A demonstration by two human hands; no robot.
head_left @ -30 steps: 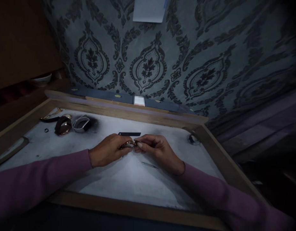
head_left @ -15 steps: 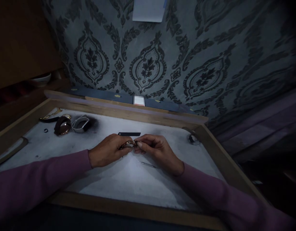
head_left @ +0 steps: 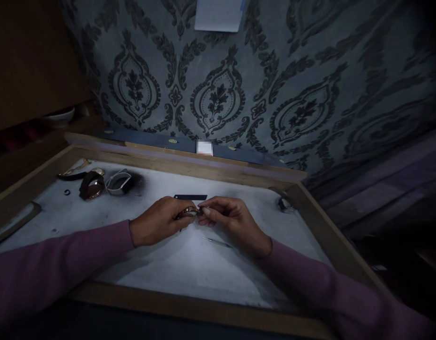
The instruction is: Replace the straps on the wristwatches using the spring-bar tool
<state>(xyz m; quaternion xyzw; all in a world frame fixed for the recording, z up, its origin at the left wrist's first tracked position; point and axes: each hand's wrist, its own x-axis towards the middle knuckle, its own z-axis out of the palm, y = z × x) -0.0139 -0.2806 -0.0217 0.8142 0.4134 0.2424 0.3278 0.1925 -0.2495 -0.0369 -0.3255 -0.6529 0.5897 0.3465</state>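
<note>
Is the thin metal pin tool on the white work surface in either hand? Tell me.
No: the thin metal pin tool lies on the white work surface, beneath the right hand.

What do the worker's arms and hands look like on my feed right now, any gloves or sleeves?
Both arms wear long, plain mauve-pink sleeves, the left sleeve and the right sleeve, each ending snug at the wrist with no visible print or cuff buttons. The left hand and right hand are bare: no gloves. The light is too dim to tell about rings or nail polish.
</note>
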